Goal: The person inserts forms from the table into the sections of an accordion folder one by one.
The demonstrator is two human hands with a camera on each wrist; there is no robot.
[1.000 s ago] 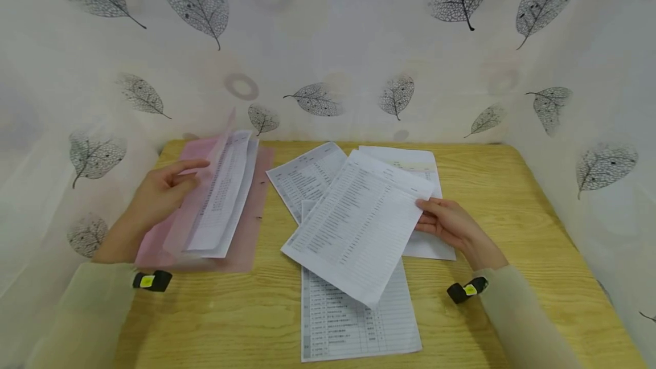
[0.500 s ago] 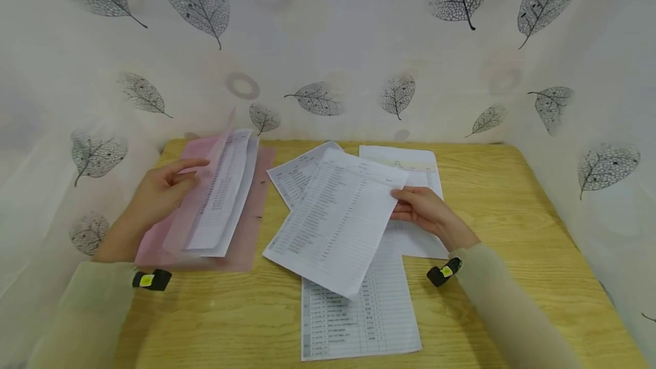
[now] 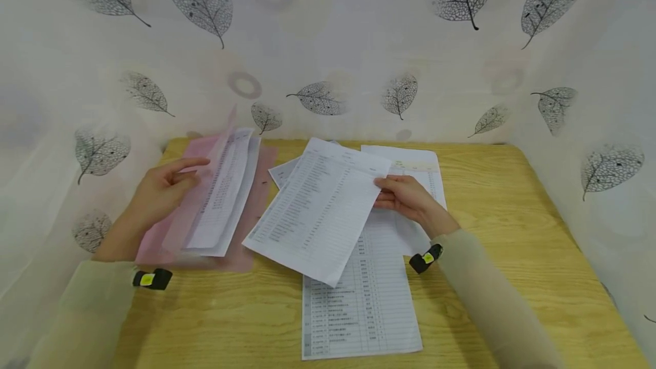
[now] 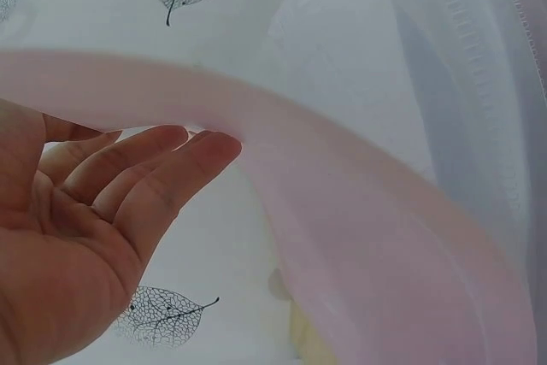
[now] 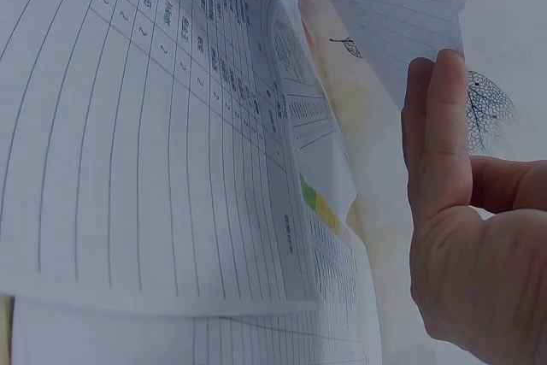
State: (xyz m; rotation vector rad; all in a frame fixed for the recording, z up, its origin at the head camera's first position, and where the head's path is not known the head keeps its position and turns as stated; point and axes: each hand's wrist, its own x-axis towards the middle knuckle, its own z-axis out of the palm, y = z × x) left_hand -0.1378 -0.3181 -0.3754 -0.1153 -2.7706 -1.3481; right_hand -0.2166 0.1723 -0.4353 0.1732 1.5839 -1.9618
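Already, papers (image 3: 217, 204) sit inside the pink folder (image 3: 181, 226), propped by the left hand's (image 3: 163, 188) parted fingers; the right hand (image 3: 409, 197) pinches a sheet (image 3: 318, 209) above other pages (image 3: 361, 309).

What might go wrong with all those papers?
The held sheet might slip or droop, because the right hand pinches it only at one edge. The pink cover could flop down if the left hand moves, since it stands raised, touching that hand. And the sheet might nudge the loose pages below it.
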